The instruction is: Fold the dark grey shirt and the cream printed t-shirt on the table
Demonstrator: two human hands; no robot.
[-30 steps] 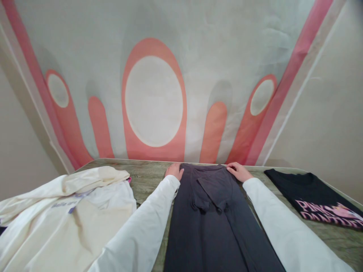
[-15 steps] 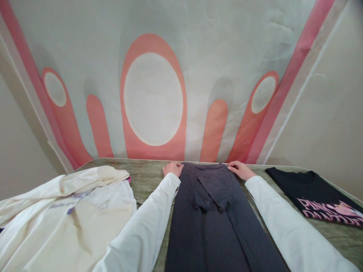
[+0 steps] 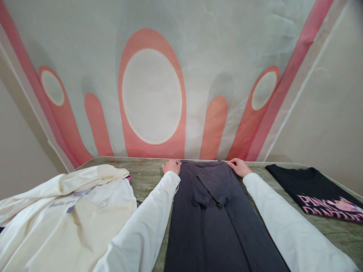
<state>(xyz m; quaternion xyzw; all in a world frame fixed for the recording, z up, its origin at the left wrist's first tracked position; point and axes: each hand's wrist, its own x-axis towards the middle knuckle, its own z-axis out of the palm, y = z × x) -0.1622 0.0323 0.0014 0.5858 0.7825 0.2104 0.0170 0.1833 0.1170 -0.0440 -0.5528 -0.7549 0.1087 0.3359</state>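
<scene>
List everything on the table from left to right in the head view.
cream hoodie → left hand → dark grey trousers → right hand → black T-shirt with pink print

Your view is bright and evenly lit by soft light with no glare; the dark trousers (image 3: 212, 226) keep their fold detail and cast only faint shadows on the table (image 3: 147, 175). Wide-angle distortion splays the wall banner (image 3: 153, 94) toward the corners, and the print on the black T-shirt (image 3: 326, 196) reads slightly soft.
</scene>
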